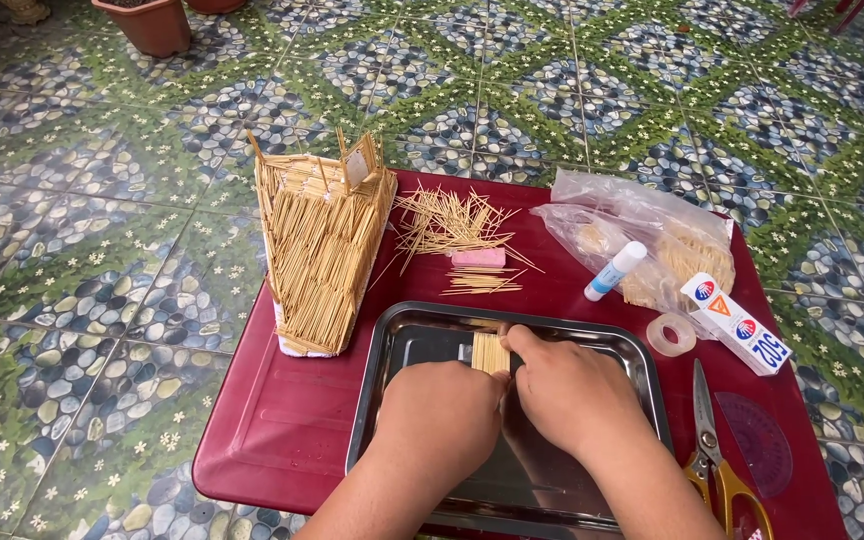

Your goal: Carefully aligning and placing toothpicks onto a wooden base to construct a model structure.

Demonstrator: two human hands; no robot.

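Both my hands rest inside a shiny metal tray [392, 345] on a low red table [282, 420]. My left hand [442, 415] and my right hand [567, 390] pinch a small flat row of toothpicks [489, 352] between their fingertips, holding it down on the tray. A model house [324, 245] built of toothpicks stands at the table's left. Behind the tray lies a loose pile of toothpicks [447, 222] with a pink eraser [478, 258] and a small aligned bunch of toothpicks [480, 283].
At the right lie a clear plastic bag [642, 215] of toothpicks, a glue stick [614, 270], a glue box [737, 322], a tape roll [670, 334], yellow-handled scissors [712, 450] and a protractor [760, 445]. A clay pot [147, 22] stands on the patterned tile floor.
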